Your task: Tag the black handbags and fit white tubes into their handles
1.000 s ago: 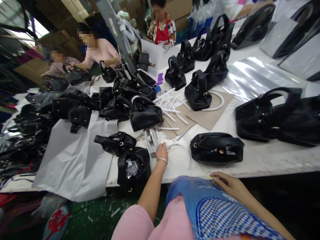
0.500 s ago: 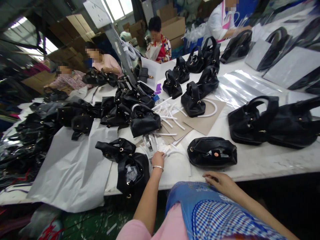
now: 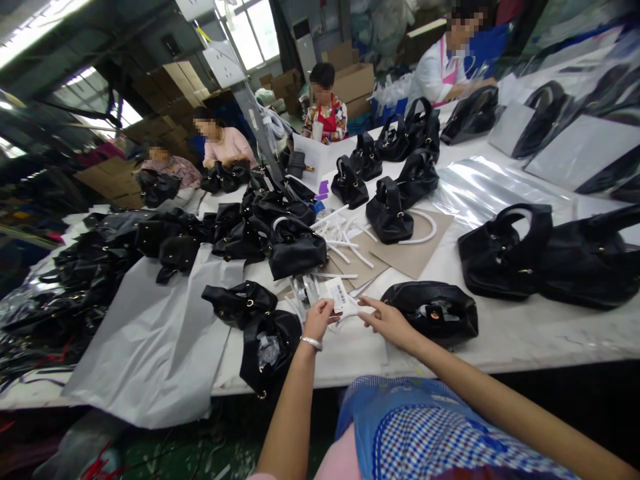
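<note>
My left hand (image 3: 318, 319), a bracelet on its wrist, pinches a small white barcode label (image 3: 337, 294) lifted just above the white table (image 3: 525, 333). Beside it my right hand (image 3: 384, 319) has come up to the label with its fingers stretched out, the fingertips close to the paper. A black handbag (image 3: 433, 313) lies flat just right of my right hand. Another black bag (image 3: 267, 347) hangs over the table's near edge left of my left hand, with crumpled clear plastic inside.
Many black handbags cover the table, heaped at the left (image 3: 100, 260) and upright at the back (image 3: 387, 213). White foam tubes (image 3: 345, 237) lie on brown cardboard sheets (image 3: 415, 250). Grey paper (image 3: 150, 333) drapes over the near edge. Several other people work across the table.
My left hand has lifted the barcode label off the table. My right hand has risen from my apron at the table edge to meet it. The camera tilted up.
</note>
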A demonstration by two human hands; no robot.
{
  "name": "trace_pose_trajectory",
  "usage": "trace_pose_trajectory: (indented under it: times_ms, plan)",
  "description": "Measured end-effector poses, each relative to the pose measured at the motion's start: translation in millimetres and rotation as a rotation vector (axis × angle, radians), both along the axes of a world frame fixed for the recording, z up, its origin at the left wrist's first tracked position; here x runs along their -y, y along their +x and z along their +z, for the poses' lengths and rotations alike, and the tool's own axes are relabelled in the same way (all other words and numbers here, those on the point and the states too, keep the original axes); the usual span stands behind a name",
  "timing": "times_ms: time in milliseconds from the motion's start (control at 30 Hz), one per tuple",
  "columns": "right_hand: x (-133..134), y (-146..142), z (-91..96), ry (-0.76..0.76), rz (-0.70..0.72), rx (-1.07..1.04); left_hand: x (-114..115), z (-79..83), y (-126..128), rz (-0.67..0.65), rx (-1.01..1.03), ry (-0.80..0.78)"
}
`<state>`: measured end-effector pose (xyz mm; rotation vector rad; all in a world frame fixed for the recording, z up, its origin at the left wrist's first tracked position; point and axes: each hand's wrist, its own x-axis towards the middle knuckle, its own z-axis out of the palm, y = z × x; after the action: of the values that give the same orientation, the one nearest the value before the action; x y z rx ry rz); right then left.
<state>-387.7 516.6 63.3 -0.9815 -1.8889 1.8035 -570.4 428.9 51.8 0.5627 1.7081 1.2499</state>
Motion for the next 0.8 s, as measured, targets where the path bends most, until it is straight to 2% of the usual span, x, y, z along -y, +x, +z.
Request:
trace_pose_trajectory:
  times_ms: [33, 133, 333, 533, 633, 800]
  plan:
    - [-2, -5, 3.2, -0.020, -0.027, -0.015, -1, 5.0, 7, -0.035, 0.057, 0.030]
    - [-7, -9, 11.0, -0.068, -0.090, -0.059, -1, 14.1, 26, -0.127, 0.066, 0.063]
    - [-3, 11, 9.9, -0.152, -0.236, -0.101, 0, 16.5, 42, 0.079, 0.075, 0.133]
    - [1, 20, -1.6, -0.300, -0.316, -0.150, -7, 31.3, 49, 0.043, 0.158, 0.121]
    - [0, 20, 2.9, -0.283, -0.331, -0.169, -13, 33.6, 52, -0.032, 0.060, 0.106]
    - [1, 23, 16.9, -0.172, -0.346, -0.140, -16, 28.3, 54, -0.299, -0.196, 0.062]
